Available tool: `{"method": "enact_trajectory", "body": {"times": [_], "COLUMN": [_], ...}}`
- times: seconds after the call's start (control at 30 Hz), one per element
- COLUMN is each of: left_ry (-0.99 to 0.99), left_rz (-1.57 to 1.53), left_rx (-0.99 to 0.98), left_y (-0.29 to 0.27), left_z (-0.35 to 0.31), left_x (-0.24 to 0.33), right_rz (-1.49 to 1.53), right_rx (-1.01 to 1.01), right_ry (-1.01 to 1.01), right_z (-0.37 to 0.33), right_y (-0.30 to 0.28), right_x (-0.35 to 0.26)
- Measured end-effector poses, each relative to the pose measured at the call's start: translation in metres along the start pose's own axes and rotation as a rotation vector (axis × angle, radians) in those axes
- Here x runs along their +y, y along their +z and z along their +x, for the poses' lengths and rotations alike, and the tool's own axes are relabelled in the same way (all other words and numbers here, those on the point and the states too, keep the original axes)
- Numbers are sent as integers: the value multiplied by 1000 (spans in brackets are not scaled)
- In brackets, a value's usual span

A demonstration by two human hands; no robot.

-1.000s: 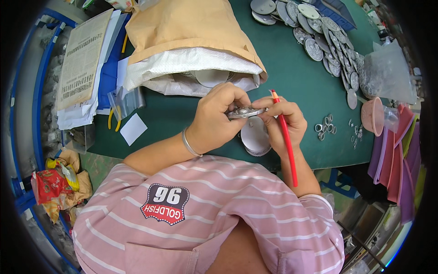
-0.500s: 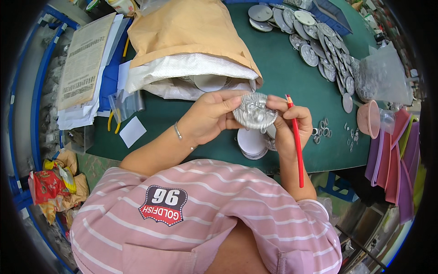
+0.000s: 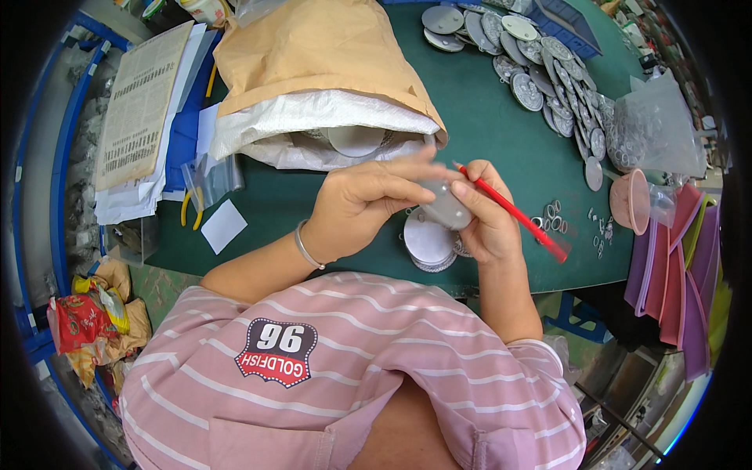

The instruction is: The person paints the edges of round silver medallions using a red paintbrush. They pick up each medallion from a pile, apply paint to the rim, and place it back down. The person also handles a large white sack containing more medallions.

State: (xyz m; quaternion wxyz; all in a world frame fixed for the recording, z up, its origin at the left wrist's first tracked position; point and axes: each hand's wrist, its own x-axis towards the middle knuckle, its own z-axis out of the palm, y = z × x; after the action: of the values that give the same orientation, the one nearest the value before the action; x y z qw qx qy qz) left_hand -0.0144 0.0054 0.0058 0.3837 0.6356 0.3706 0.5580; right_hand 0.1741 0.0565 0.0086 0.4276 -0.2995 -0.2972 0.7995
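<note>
In my right hand is a round metal medallion, its smooth grey back turned up and gripped at its right edge. The same hand also keeps a slim red pencil, slanting down to the right across the fingers. My left hand, with a bangle on its wrist, has its fingers stretched out at the medallion's left side. Those fingertips are blurred, so I cannot tell whether they touch it. Just below the hands, a small stack of medallions lies on the green table, smooth side up on top.
An open woven sack with medallions inside lies beyond my hands. A long heap of medallions curves along the far right, near a blue bin. Metal rings, a pink cup, yellow-handled pliers and papers lie around.
The medallion has been turned from its relief face to its smooth back. My left fingers have opened away from its edge. The pencil has swung from nearly upright to a slant.
</note>
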Motion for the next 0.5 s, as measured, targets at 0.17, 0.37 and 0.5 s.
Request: {"method": "enact_trajectory", "body": {"times": [0.17, 0.37, 0.5], "left_ry": [-620, -1002, -1022], "left_rz": [-695, -959, -951], "left_rx": [274, -71, 42], "left_y": [1, 3, -7], "left_z": [-3, -5, -14], "left_x": [-4, 7, -5], "right_rz": [-288, -589, -981], "right_rx": [5, -48, -2], "right_ry": [-314, -228, -402], "right_z": [-3, -11, 10], "right_y": [-1, 4, -9], "right_x": [2, 3, 1]}}
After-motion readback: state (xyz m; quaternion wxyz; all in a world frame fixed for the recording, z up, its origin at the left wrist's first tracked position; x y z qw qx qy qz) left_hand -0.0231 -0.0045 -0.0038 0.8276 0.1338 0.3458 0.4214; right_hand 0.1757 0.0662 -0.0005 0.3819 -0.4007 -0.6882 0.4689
